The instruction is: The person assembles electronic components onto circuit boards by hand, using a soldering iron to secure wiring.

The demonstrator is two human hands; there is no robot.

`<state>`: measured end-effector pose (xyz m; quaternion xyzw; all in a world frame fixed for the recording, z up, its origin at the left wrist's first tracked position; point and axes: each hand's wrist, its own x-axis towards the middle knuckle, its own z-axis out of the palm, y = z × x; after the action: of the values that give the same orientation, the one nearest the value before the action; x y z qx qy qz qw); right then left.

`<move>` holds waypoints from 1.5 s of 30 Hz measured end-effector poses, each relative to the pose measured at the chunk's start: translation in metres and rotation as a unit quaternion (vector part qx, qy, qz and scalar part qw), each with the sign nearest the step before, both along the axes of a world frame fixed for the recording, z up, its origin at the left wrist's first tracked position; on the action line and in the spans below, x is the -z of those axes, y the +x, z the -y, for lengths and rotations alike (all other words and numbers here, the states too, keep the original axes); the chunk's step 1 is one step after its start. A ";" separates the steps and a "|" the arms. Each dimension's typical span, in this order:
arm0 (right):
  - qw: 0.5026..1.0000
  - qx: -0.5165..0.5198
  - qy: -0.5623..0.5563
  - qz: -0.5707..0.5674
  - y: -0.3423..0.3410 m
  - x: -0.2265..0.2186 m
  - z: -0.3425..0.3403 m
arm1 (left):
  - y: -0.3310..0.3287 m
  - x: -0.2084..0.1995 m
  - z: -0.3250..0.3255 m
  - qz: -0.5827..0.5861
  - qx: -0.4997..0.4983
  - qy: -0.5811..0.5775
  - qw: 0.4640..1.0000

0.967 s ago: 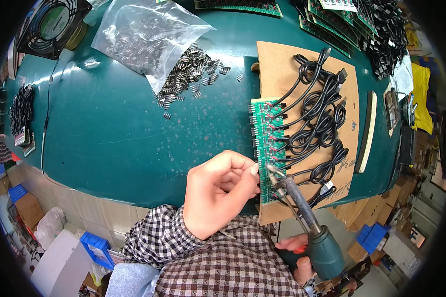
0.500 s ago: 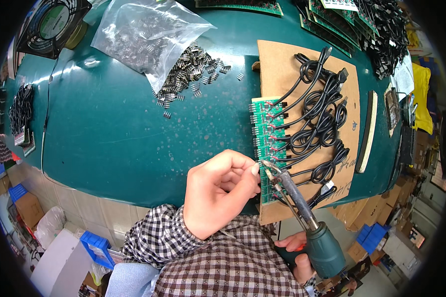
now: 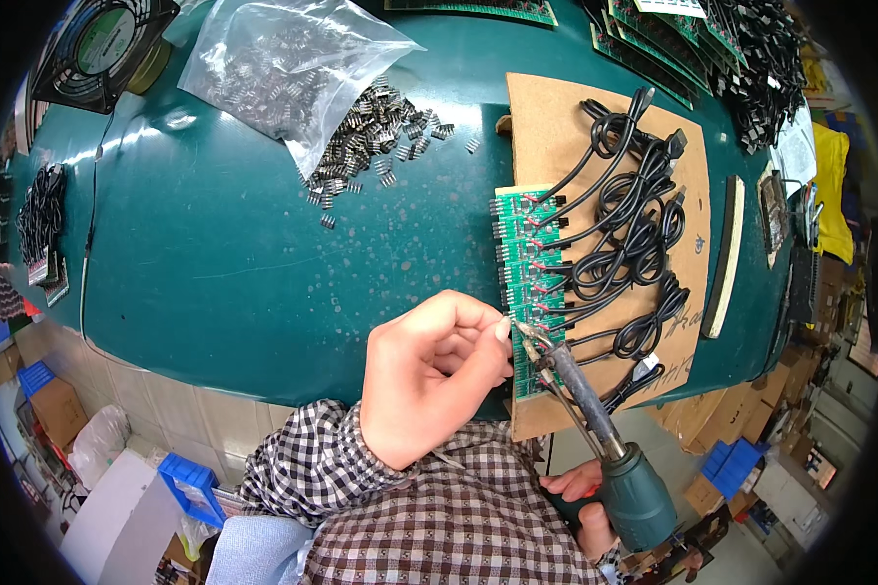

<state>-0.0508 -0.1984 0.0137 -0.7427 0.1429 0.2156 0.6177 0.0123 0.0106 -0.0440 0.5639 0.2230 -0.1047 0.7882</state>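
My left hand [image 3: 431, 380] is closed in a pinch at the left edge of a green circuit board strip [image 3: 532, 255], near its lower end. What lies between thumb and forefinger is too small and hidden to make out. In my right hand [image 3: 595, 531], partly hidden behind the green handle, is a soldering iron [image 3: 585, 398] with a thin metal tube alongside. Its tip is right by my left fingertips, over the board's edge. Small multi-pin connectors line that edge farther up. Coiled black cables [image 3: 615, 278] run from the board's right side.
Board and cables lie on a brown cardboard sheet [image 3: 546, 122]. Beyond it are a heap of pin connectors [image 3: 385, 117], a clear plastic bag [image 3: 263, 73] and stacked boards [image 3: 644, 63]. A black fan [image 3: 102, 49] stands far left; a pale strip [image 3: 725, 258] lies right.
The cardboard with the board has shifted slightly away from me. The soldering iron has moved a little to the left and nearer. My left hand keeps its pinch almost in place.
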 end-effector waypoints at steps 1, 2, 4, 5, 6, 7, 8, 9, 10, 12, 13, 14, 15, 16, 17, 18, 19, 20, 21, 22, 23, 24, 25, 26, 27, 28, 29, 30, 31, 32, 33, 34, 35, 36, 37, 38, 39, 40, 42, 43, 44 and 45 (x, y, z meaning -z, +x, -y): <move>1.000 -0.004 0.006 -0.002 -0.001 0.000 0.001 | 0.000 0.000 0.000 0.001 -0.001 0.003 1.000; 1.000 -0.004 0.006 -0.003 0.000 0.000 0.000 | 0.000 0.000 0.000 0.001 -0.001 0.003 1.000; 1.000 0.002 -0.008 -0.010 0.002 -0.003 -0.003 | 0.000 -0.001 0.000 -0.001 -0.004 0.000 1.000; 1.000 0.003 -0.008 -0.011 0.001 -0.003 -0.005 | 0.001 -0.001 0.000 -0.001 -0.003 0.000 1.000; 1.000 0.017 -0.004 0.005 0.000 -0.003 -0.007 | 0.001 0.000 0.000 -0.004 -0.002 -0.003 1.000; 0.999 0.030 0.001 0.021 -0.001 -0.004 -0.008 | 0.001 -0.001 0.000 -0.007 -0.001 -0.006 1.000; 0.999 0.031 0.000 0.021 -0.004 0.000 -0.003 | 0.001 -0.001 0.000 -0.006 -0.001 -0.006 1.000; 0.998 0.032 0.037 0.026 -0.010 0.006 0.005 | 0.001 0.000 -0.001 -0.005 -0.001 -0.007 1.000; 0.996 0.033 0.073 0.031 -0.012 0.010 0.009 | 0.001 0.000 0.000 -0.004 0.000 -0.009 1.000; 0.996 0.030 0.067 0.044 -0.010 0.010 0.007 | 0.001 0.000 -0.001 -0.004 -0.002 -0.006 1.000; 0.996 0.026 0.060 0.057 -0.009 0.010 0.005 | 0.001 0.000 -0.001 -0.005 -0.005 -0.002 1.000; 0.996 0.025 0.062 0.056 -0.006 0.009 0.000 | 0.001 -0.001 -0.002 -0.005 -0.006 0.000 1.000; 0.995 0.040 0.053 0.072 -0.004 0.006 -0.007 | 0.001 -0.002 -0.003 -0.013 0.000 0.005 1.000; 0.993 0.055 0.044 0.090 -0.002 0.004 -0.012 | 0.002 -0.003 -0.005 -0.020 0.007 0.009 1.000; 0.993 0.053 0.049 0.091 -0.001 0.004 -0.011 | 0.001 -0.004 -0.006 -0.019 0.003 0.013 1.000; 0.990 0.057 0.071 0.107 0.000 0.004 -0.009 | -0.002 -0.006 -0.005 -0.014 0.007 0.000 1.000; 0.985 0.052 0.109 0.120 0.003 0.011 -0.008 | -0.009 -0.006 -0.010 -0.010 -0.001 0.001 1.000; 0.979 0.074 0.115 0.151 0.004 0.011 -0.008 | -0.012 -0.009 -0.016 0.045 -0.005 0.100 0.994; 0.971 0.096 0.120 0.181 0.007 0.011 -0.009 | -0.014 -0.001 -0.026 0.112 -0.099 0.227 0.963; 0.973 0.090 0.120 0.177 0.012 0.014 -0.013 | -0.015 -0.003 -0.045 0.112 -0.134 0.356 0.918; 0.975 0.088 0.110 0.174 0.016 0.012 -0.013 | -0.010 -0.007 -0.060 0.110 -0.162 0.470 0.861; 0.975 0.077 0.109 0.176 0.018 0.015 -0.013 | -0.002 -0.008 -0.069 0.107 -0.139 0.526 0.832; 0.975 0.073 0.114 0.177 0.020 0.016 -0.014 | 0.006 -0.011 -0.078 0.101 -0.117 0.581 0.799; 0.975 0.064 0.119 0.175 0.021 0.017 -0.013 | 0.010 -0.004 -0.084 0.132 -0.095 0.567 0.808; 0.976 0.057 0.121 0.172 0.023 0.016 -0.013 | 0.014 -0.005 -0.082 0.108 -0.077 0.566 0.814; 0.977 0.052 0.127 0.164 0.023 0.013 -0.014 | 0.013 -0.001 -0.084 0.115 -0.076 0.565 0.813; 0.977 0.053 0.126 0.166 0.024 0.013 -0.016 | 0.013 0.003 -0.085 0.123 -0.075 0.563 0.814; 0.976 0.055 0.134 0.164 0.024 0.012 -0.019 | 0.013 0.005 -0.085 0.125 -0.075 0.561 0.815; 0.975 0.061 0.138 0.161 0.024 0.011 -0.019 | 0.013 0.007 -0.084 0.143 -0.083 0.569 0.806; 0.974 0.058 0.146 0.162 0.025 0.012 -0.020 | 0.013 0.008 -0.082 0.161 -0.092 0.575 0.797; 0.973 0.055 0.154 0.163 0.026 0.014 -0.020 | 0.012 0.005 -0.081 0.163 -0.092 0.576 0.796; 0.971 0.057 0.159 0.168 0.027 0.014 -0.022 | 0.011 0.006 -0.083 0.178 -0.100 0.575 0.792; 0.971 0.050 0.165 0.164 0.027 0.016 -0.019 | 0.011 0.007 -0.083 0.193 -0.108 0.575 0.788; 0.969 0.059 0.179 0.160 0.026 0.016 -0.018 | 0.009 0.004 -0.078 0.170 -0.114 0.559 0.803; 0.966 0.066 0.194 0.156 0.028 0.016 -0.019 | 0.008 0.002 -0.074 0.173 -0.113 0.556 0.805; 0.966 0.069 0.191 0.158 0.030 0.013 -0.020 | 0.006 0.001 -0.068 0.148 -0.123 0.503 0.843; 0.971 0.059 0.199 0.120 0.033 0.006 -0.021 | 0.004 -0.001 -0.061 0.123 -0.131 0.447 0.876; 0.974 0.049 0.207 0.082 0.036 0.002 -0.025 | 0.002 -0.009 -0.051 0.131 -0.129 0.388 0.903; 0.978 0.048 0.164 0.115 0.042 0.001 -0.032 | -0.005 -0.028 -0.032 0.294 0.000 0.333 0.896; 0.981 0.039 0.126 0.144 0.046 0.000 -0.037 | -0.007 -0.034 -0.022 0.342 0.066 0.312 0.884; 0.985 0.035 0.104 0.137 0.052 -0.002 -0.042 | -0.009 -0.037 -0.012 0.373 0.084 0.296 0.875; 0.988 0.032 0.082 0.129 0.056 -0.005 -0.047 | -0.007 -0.036 -0.005 0.425 0.089 0.299 0.849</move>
<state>0.0054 -0.1516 0.0191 -0.7063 0.0672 0.1092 0.6962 0.0055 0.0155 -0.0080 0.7795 -0.1648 0.1473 0.5861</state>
